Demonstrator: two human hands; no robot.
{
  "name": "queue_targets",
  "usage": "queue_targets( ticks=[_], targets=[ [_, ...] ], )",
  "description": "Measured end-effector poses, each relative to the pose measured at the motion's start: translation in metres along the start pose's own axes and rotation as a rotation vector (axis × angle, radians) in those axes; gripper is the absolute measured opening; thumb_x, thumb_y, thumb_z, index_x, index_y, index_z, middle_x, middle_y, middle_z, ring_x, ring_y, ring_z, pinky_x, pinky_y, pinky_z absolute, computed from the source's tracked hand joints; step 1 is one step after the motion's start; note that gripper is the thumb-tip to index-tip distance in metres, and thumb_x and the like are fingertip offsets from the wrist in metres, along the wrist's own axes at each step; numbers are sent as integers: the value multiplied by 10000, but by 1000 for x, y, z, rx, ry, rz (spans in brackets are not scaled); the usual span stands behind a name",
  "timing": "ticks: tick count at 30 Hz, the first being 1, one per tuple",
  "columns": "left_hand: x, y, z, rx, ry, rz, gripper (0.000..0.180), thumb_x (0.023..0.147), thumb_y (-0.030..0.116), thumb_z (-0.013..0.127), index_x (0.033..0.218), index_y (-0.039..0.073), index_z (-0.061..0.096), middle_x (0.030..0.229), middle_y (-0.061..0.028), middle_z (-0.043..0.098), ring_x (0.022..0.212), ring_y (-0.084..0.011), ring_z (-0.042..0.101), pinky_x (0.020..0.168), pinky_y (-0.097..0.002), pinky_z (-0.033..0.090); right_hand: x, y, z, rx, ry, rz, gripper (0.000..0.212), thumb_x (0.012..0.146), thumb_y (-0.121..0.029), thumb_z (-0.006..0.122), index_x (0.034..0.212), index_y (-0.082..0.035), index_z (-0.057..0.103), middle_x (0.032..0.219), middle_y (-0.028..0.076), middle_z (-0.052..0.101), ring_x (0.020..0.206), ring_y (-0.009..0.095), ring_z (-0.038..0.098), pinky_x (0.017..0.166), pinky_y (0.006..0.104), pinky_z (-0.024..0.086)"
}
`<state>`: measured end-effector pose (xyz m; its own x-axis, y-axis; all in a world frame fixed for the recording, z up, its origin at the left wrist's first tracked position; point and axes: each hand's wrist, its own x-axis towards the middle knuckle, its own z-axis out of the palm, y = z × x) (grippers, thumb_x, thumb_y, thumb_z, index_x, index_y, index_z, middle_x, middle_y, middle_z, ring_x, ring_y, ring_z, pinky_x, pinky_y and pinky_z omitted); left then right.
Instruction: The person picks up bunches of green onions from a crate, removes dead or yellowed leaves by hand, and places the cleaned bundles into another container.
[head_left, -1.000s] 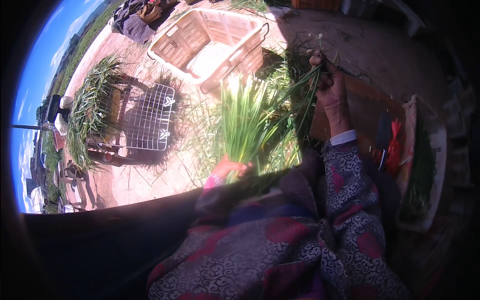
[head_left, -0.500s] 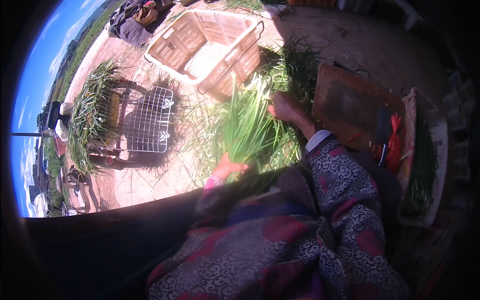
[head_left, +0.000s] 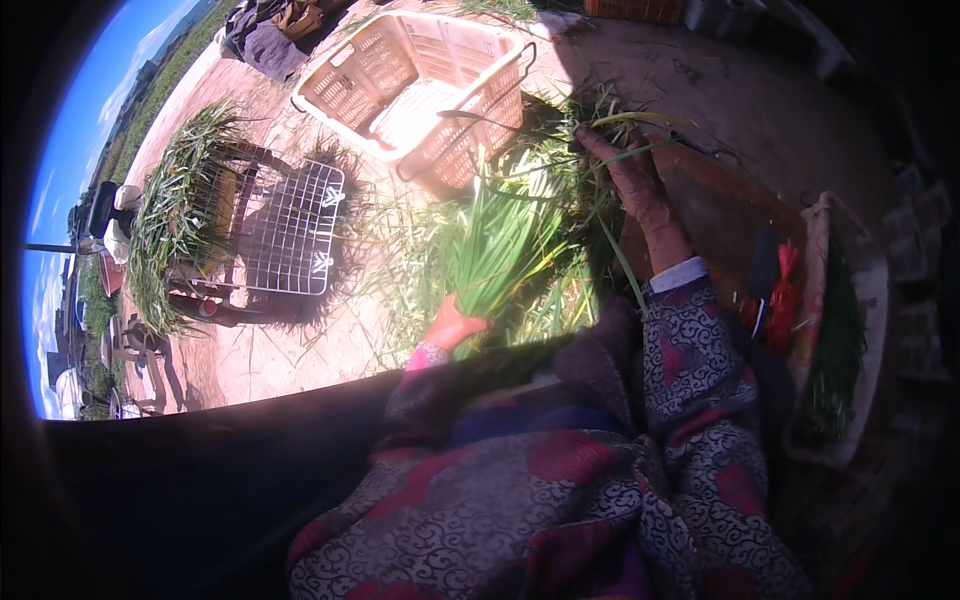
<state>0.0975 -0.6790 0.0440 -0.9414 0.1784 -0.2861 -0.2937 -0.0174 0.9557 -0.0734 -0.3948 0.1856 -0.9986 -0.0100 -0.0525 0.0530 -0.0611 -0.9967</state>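
- From where I stand, the bunch of green stalks [head_left: 500, 255] lies to the left of the right hand [head_left: 632, 180] and closer in to the body; its long axis runs outward from the person, leaning a little right.
- The left hand [head_left: 455, 325] is the nearer one: it is wrapped around the bunch's near end, thumb across the stalks.
- The right hand is raised off to the side, its fingers pinched on a few thin blades [head_left: 645, 118], one of them yellowed; the fingertips are partly lost among leaves.
- The stalks are slim, smooth and limp, fanning out and bright in the sun.
- Beyond the bunch sits a pale plastic crate [head_left: 345, 112], slatted and boxy, with thin metal handles.
- Left of it, a wire rack [head_left: 290, 235] makes a stiff square grid, with shaggy cut grass [head_left: 185, 215] draped beside it.
- By the right forearm are a flat brown board [head_left: 725, 195] and crinkled red strips [head_left: 783, 290].
- The sleeves [head_left: 700, 390] are patterned cloth, swirled grey with red patches.
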Motion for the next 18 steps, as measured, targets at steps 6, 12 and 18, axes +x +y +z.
queue_targets(
  ticks=[6, 12, 18],
  targets=[
    [9, -33, -14, 545, 60, 92, 556, 726, -40, 739, 1253, -21, 560, 1034, -40, 674, 886, -108, 615, 769, -258, 501, 2, 113, 36, -949, -177, -534, 230, 784, -128, 710, 973, -5, 665, 924, 197, 652, 874, 375, 639, 777, 432, 512],
    [20, -38, -12, 347, 230, 226, 648, 747, -154, 596, 1353, 33, 462, 1077, -40, 643, 921, -134, 610, 746, -256, 501, 25, 130, 12, -590, -232, -216, 86, 772, -137, 681, 839, -83, 682, 658, 100, 618, 609, 204, 569, 590, 380, 463],
    [22, -39, -11, 196, 280, 205, 549, 724, -120, 622, 1252, 0, 532, 1012, -56, 674, 950, -142, 624, 830, -292, 501, 28, 73, -13, 597, -362, 217, 92, 916, -146, 636, 945, -60, 655, 750, -3, 587, 521, 30, 403, 460, 200, 290]
  ],
)
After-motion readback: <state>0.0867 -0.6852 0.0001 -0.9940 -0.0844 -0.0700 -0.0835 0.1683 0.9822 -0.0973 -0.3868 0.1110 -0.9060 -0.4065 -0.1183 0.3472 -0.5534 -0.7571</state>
